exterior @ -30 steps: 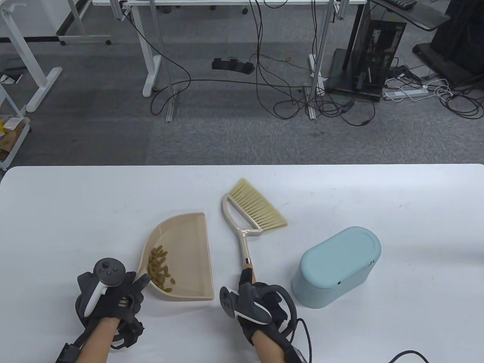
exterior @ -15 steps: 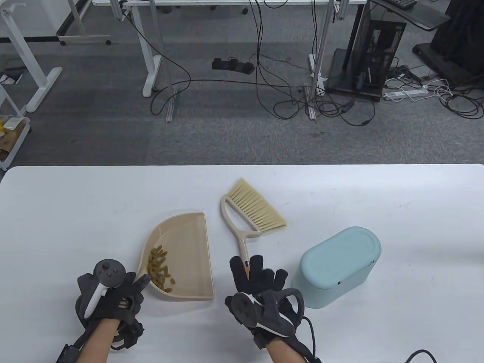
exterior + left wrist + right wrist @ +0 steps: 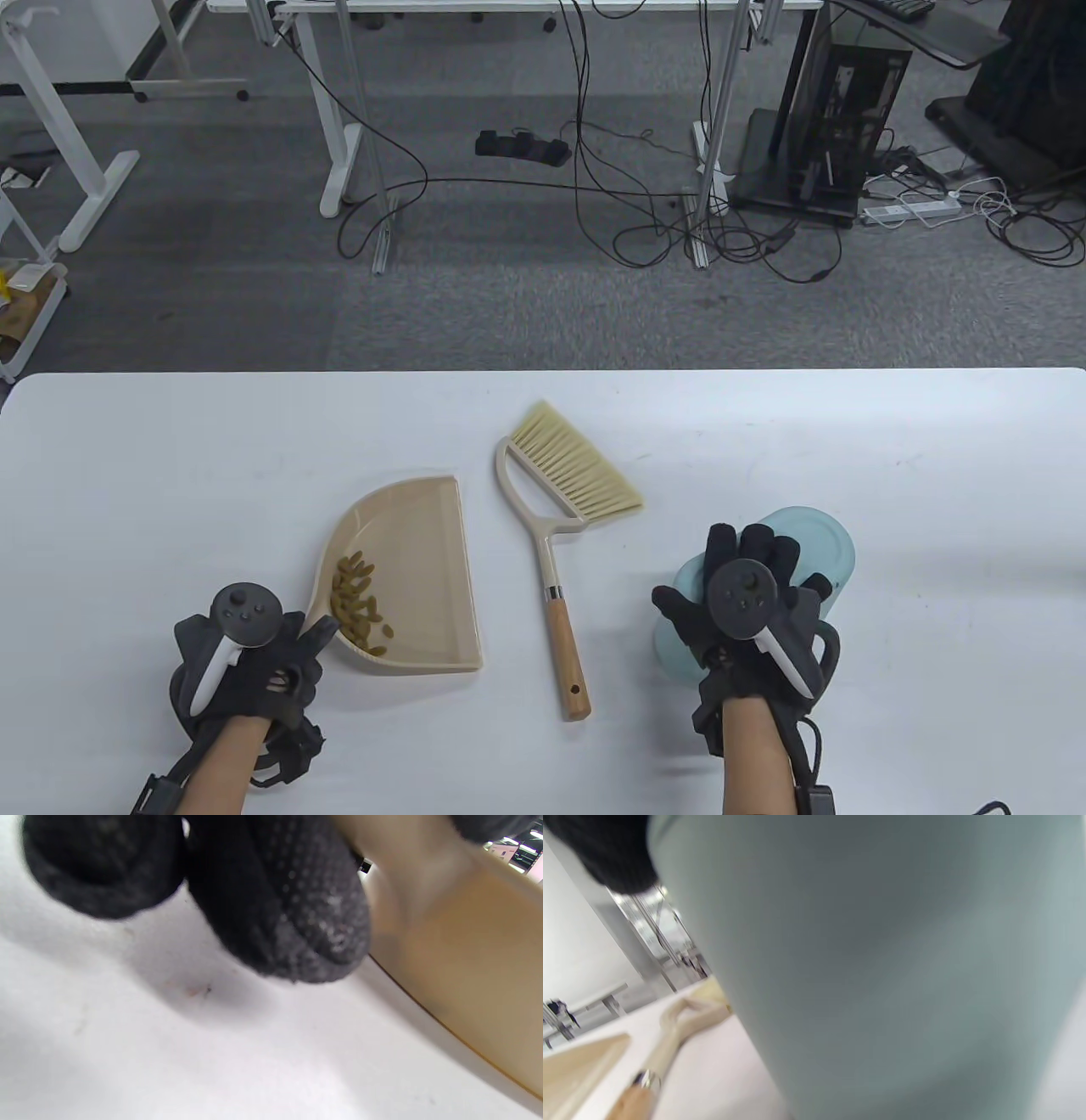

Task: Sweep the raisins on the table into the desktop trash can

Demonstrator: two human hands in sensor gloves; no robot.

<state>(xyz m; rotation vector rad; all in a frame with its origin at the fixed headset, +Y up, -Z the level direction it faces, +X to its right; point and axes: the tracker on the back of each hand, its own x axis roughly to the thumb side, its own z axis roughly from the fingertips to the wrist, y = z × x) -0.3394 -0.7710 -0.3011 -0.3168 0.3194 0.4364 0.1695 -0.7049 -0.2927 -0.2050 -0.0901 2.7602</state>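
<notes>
**Raisins in the pan, lid next**

Both hands are busy: the left hand (image 3: 246, 662), low at the frame's left, grips the near corner of the dustpan (image 3: 416, 577), fingers curled around its handle, while the right hand (image 3: 747, 611), at lower right, lies with fingers spread over the lid of the trash can (image 3: 836, 552); whether it presses or only covers the lid I cannot tell. The raisins (image 3: 358, 604) sit heaped in the pan's rear corner, beside the left glove. The brush (image 3: 556, 543) lies loose in the middle of the table (image 3: 170, 475), between pan and can, touched by neither hand.

The step in hand looks like opening the can. Done well, the lid should be fully open before the pan is lifted, and the pan kept tilted back so the heap stays put until it is over the opening.

The pan is smooth beige plastic with a straight lip and curved back wall; the can is a rounded, matte pale-blue oval; the brush has straw-coloured bristles and a wooden grip.
</notes>
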